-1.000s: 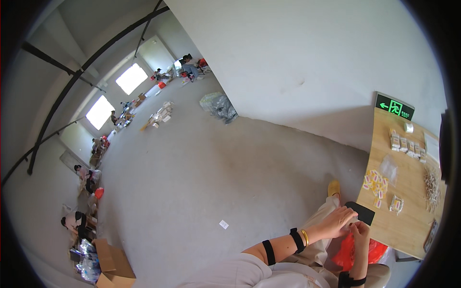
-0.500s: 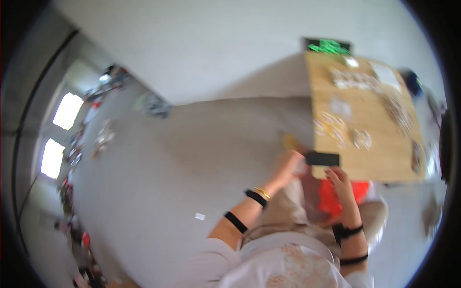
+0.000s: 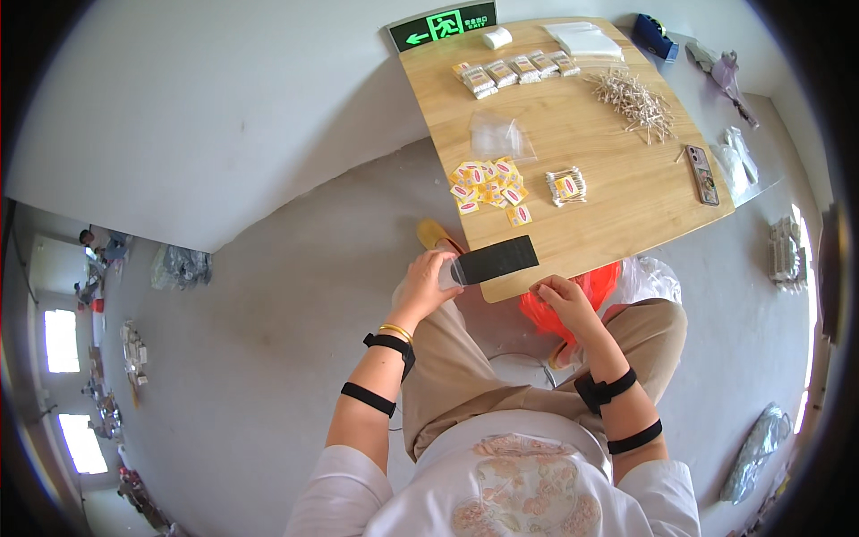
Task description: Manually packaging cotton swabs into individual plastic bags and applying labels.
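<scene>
My left hand (image 3: 424, 285) is closed on the clear plastic end of a flat black rectangular piece (image 3: 497, 259), whose kind I cannot tell. The black piece reaches right, across the table's near left corner. My right hand (image 3: 571, 304) is held just right of it, thumb and fingertips pinched together; whatever is between them is too small to make out. Beyond my hands, on the table (image 3: 617, 215), are a bundle of cotton swabs (image 3: 565, 186) with a yellow-and-white label, a pile of similar labels (image 3: 483, 182) and some clear plastic bags (image 3: 501, 137).
Packed swab bundles (image 3: 519, 70) form a row farther back, near loose swabs (image 3: 633, 103), white sheets (image 3: 583, 41) and a white roll (image 3: 497, 38). A phone (image 3: 702, 175) lies near the right edge. A red plastic bag (image 3: 573, 302) is below the table's front edge. A green-lit sign (image 3: 445, 27) stands behind.
The view has turned and sharpened, so the table appears farther left and nearer. My left hand still holds the black piece; my right hand now shows slightly apart from it.
</scene>
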A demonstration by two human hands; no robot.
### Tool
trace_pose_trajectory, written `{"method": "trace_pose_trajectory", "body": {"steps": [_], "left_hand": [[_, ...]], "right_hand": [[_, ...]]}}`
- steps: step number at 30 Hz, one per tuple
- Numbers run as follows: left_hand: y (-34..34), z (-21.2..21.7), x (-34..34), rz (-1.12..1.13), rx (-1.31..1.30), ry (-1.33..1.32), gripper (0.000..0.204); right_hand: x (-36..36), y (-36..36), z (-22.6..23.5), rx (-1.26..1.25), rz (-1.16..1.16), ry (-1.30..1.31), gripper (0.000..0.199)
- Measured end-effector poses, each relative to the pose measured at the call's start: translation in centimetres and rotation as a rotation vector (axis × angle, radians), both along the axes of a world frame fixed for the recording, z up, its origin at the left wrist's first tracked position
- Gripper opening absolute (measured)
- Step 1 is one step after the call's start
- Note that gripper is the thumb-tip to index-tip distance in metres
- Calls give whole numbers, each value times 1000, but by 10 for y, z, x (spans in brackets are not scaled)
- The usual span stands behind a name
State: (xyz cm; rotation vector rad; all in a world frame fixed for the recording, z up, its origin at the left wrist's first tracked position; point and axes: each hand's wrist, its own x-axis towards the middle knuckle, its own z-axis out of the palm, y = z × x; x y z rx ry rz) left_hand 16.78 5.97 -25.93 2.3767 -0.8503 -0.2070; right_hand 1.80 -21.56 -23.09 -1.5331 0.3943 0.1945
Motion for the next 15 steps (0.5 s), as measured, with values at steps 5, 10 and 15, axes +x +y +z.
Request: {"method": "trace_pose_trajectory", "body": {"steps": [5,10,15], "left_hand": [[-18,21,-1,-56,55,-35,67],[-51,47,-5,-69,135,-44,67],[-43,56,-5,-28,122,-121,67]], "right_hand": [[8,-2,-5,10,42,22,24],[9,-8,-14,59,42,56,25],[24,8,-13,107,118,29,26]]}}
